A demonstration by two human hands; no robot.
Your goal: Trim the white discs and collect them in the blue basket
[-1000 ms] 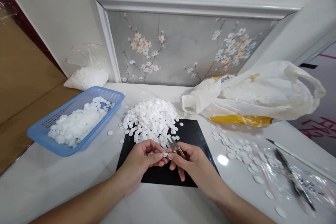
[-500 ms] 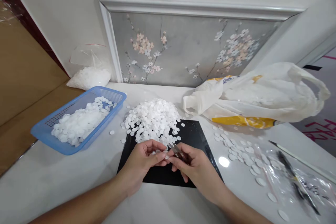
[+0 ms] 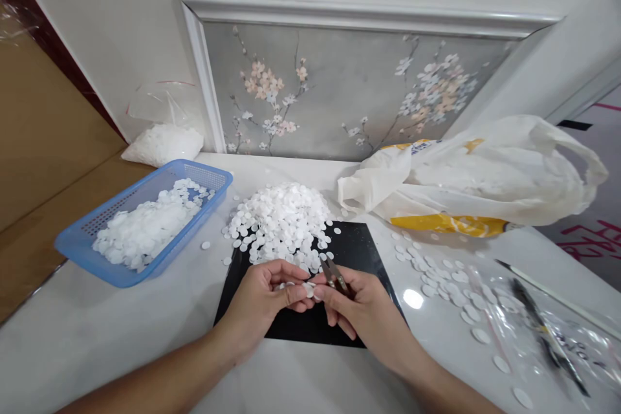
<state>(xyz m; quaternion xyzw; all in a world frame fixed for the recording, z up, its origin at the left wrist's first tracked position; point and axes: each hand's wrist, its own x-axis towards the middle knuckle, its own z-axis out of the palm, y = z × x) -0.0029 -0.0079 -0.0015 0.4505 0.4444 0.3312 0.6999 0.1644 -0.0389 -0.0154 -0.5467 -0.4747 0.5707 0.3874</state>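
My left hand is closed on a few small white discs above a black mat. Beside it, my right hand holds small metal snips, their blades pointing up and away from me. The right thumb and a fingertip meet the edge of the disc at the left fingertips. Just beyond both hands, a big heap of white discs covers the far part of the mat and spills onto the pale table.
A blue basket with many discs stands left, before a clear bag of white pieces. At the right lie a white and yellow plastic bag, scattered discs, clear bags and a black pen.
The snips have tilted more upright and their blades have shifted slightly right. My right hand has turned a little, and the disc between the fingertips shows more.
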